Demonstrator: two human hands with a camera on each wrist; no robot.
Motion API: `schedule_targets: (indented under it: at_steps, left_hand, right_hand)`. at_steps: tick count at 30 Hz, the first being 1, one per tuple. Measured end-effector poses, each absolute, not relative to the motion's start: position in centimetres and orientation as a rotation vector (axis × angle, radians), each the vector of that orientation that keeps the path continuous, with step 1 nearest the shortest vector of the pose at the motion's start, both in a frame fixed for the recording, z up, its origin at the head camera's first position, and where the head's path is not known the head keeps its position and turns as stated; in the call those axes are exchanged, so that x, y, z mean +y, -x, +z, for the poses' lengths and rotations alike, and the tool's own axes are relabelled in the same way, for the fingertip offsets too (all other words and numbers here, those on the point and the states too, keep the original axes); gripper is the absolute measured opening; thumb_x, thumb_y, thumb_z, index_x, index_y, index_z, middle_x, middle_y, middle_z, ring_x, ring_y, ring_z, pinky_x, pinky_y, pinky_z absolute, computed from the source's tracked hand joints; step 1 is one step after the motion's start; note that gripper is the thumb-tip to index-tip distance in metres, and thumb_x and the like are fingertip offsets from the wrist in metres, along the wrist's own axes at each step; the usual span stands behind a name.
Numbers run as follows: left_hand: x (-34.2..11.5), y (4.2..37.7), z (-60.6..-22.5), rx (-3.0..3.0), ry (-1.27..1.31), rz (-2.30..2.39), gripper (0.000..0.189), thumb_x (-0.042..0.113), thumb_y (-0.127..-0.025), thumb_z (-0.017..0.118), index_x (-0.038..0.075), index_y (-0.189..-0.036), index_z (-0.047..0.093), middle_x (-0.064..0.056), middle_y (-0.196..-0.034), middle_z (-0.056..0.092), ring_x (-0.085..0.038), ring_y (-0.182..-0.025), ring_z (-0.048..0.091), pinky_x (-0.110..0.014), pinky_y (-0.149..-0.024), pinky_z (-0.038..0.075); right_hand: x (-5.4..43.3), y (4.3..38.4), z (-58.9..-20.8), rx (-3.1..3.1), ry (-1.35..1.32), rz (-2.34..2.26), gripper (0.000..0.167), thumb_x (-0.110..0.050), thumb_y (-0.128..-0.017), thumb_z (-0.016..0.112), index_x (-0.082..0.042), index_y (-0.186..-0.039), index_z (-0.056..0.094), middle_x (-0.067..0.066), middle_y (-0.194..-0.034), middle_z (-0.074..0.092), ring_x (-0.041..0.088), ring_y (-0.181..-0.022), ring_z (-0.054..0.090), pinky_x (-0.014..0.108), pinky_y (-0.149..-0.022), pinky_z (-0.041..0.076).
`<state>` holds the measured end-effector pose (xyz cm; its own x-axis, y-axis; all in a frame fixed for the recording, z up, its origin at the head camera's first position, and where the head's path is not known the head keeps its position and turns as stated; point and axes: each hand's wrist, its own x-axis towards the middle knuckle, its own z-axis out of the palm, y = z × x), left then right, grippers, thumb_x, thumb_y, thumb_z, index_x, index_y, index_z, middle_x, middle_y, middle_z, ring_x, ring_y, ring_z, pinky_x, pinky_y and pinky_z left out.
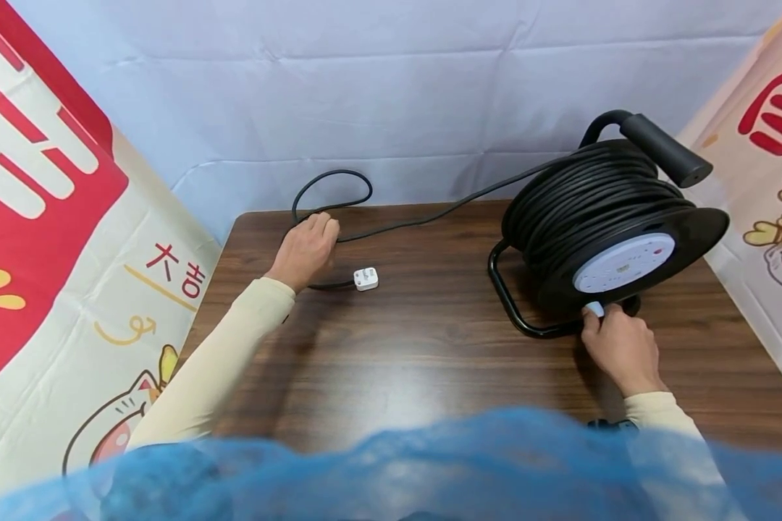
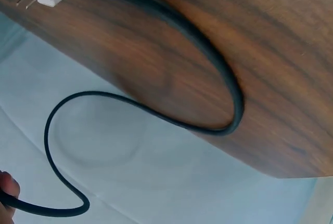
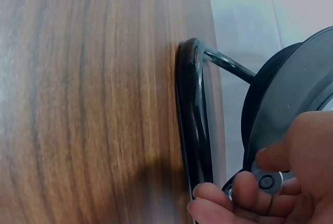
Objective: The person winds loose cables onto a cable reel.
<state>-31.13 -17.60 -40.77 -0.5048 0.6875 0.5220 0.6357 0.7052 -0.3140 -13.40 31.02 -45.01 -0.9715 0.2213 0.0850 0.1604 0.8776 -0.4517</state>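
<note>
Pinching a little knob point(image 1: 595, 309), the right hand point(image 1: 625, 351) probably steadies the big reel point(image 1: 624, 263) standing on the table point(image 1: 443, 289). The left hand point(image 1: 308, 250) curls round the cord point(image 2: 229, 75), maybe to stop tangles, with the white plug point(image 1: 366, 278) lying free nearby

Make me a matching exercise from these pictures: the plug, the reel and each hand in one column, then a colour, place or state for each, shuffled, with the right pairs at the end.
Column one:
1. Plug
2. Reel
3. Left hand
4. Right hand

Column two:
A. Holds the knob
B. Wound with black cable
C. White, on the table
D. Grips the cable

Right pairs: 1-C, 2-B, 3-D, 4-A.
</note>
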Motion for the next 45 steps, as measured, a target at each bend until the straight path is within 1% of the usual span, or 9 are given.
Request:
schedule_targets:
  at_steps: [4, 7, 10, 13, 18, 25, 33, 39, 45]
  left_hand:
    - [-17.7, 31.0, -41.0, -2.297, 1.042, 0.115, 0.012, -0.003, -0.097, 0.048, 0.002, -0.086, 0.044, -0.014, -0.081, 0.043, -0.027, -0.067, 0.044, -0.038, -0.057, 0.042]
    - [-17.7, 31.1, -40.9, -2.282, 1.035, 0.118, 0.013, -0.002, -0.098, 0.046, 0.002, -0.086, 0.045, -0.014, -0.081, 0.043, -0.027, -0.067, 0.044, -0.038, -0.057, 0.042]
    - [-17.7, 31.2, -40.5, -2.259, 1.021, 0.127, 0.011, -0.004, -0.095, 0.048, 0.001, -0.085, 0.045, -0.014, -0.081, 0.044, -0.027, -0.067, 0.045, -0.038, -0.056, 0.042]
    - [-17.7, 31.4, -40.4, -2.251, 1.019, 0.136, 0.009, -0.005, -0.092, 0.051, 0.001, -0.086, 0.045, -0.015, -0.081, 0.045, -0.028, -0.067, 0.047, -0.037, -0.057, 0.044]
    - [-17.3, 31.3, -40.6, -2.257, 1.041, 0.136, 0.011, -0.004, -0.094, 0.052, 0.001, -0.087, 0.045, -0.014, -0.081, 0.044, -0.027, -0.067, 0.046, -0.037, -0.057, 0.042]
    - [-16.6, 30.8, -40.9, -2.281, 1.057, 0.119, 0.013, -0.003, -0.096, 0.051, 0.002, -0.086, 0.045, -0.013, -0.080, 0.043, -0.025, -0.066, 0.042, -0.035, -0.056, 0.038]
    - [-17.1, 30.7, -41.0, -2.260, 1.037, 0.084, 0.012, 0.000, -0.097, 0.049, 0.001, -0.086, 0.046, -0.012, -0.079, 0.044, -0.026, -0.065, 0.044, -0.035, -0.054, 0.039]
    - [-17.6, 30.5, -41.3, -2.247, 1.028, 0.072, 0.017, 0.004, -0.102, 0.047, 0.001, -0.084, 0.046, -0.012, -0.077, 0.044, -0.025, -0.062, 0.043, -0.035, -0.052, 0.039]
    - [-18.1, 30.4, -41.7, -2.259, 1.016, 0.085, 0.019, 0.004, -0.101, 0.047, 0.002, -0.083, 0.045, -0.012, -0.076, 0.042, -0.025, -0.061, 0.041, -0.035, -0.051, 0.037]
  right_hand:
    - [31.2, 13.2, -44.8, -2.925, 0.280, 0.722, 0.043, -0.028, -0.106, 0.049, 0.011, -0.089, 0.057, 0.038, -0.079, 0.059, 0.061, -0.070, 0.057, 0.065, -0.054, 0.043]
    - [31.1, 13.1, -44.7, -2.927, 0.267, 0.750, 0.044, -0.031, -0.106, 0.048, 0.008, -0.089, 0.059, 0.023, -0.068, 0.064, 0.055, -0.069, 0.060, 0.062, -0.056, 0.045]
    - [30.9, 13.0, -44.6, -2.943, 0.248, 0.797, 0.044, -0.033, -0.107, 0.047, 0.006, -0.091, 0.061, 0.004, -0.058, 0.064, 0.040, -0.062, 0.064, 0.058, -0.059, 0.047]
    - [30.7, 12.9, -44.6, -2.952, 0.244, 0.826, 0.044, -0.033, -0.107, 0.045, 0.005, -0.093, 0.061, -0.004, -0.053, 0.063, 0.023, -0.055, 0.063, 0.056, -0.062, 0.049]
    - [30.6, 12.8, -44.5, -2.960, 0.243, 0.847, 0.045, -0.035, -0.108, 0.043, 0.004, -0.093, 0.061, -0.004, -0.053, 0.063, 0.014, -0.051, 0.061, 0.052, -0.062, 0.049]
    - [29.7, 12.7, -44.4, -2.998, 0.215, 0.972, 0.049, -0.039, -0.108, 0.040, 0.003, -0.095, 0.062, -0.001, -0.058, 0.067, 0.016, -0.051, 0.066, 0.046, -0.064, 0.052]
    - [28.4, 12.7, -43.9, -3.017, 0.182, 1.022, 0.050, -0.041, -0.108, 0.042, 0.003, -0.099, 0.064, -0.001, -0.060, 0.067, 0.015, -0.052, 0.066, 0.051, -0.074, 0.052]
    - [28.0, 12.7, -43.3, -3.003, 0.154, 1.041, 0.050, -0.039, -0.108, 0.042, 0.005, -0.101, 0.063, -0.002, -0.060, 0.067, 0.016, -0.053, 0.067, 0.050, -0.073, 0.052]
    - [27.3, 12.6, -42.7, -2.995, 0.127, 1.058, 0.049, -0.040, -0.108, 0.042, 0.004, -0.099, 0.063, -0.002, -0.059, 0.067, 0.018, -0.055, 0.068, 0.045, -0.069, 0.051]
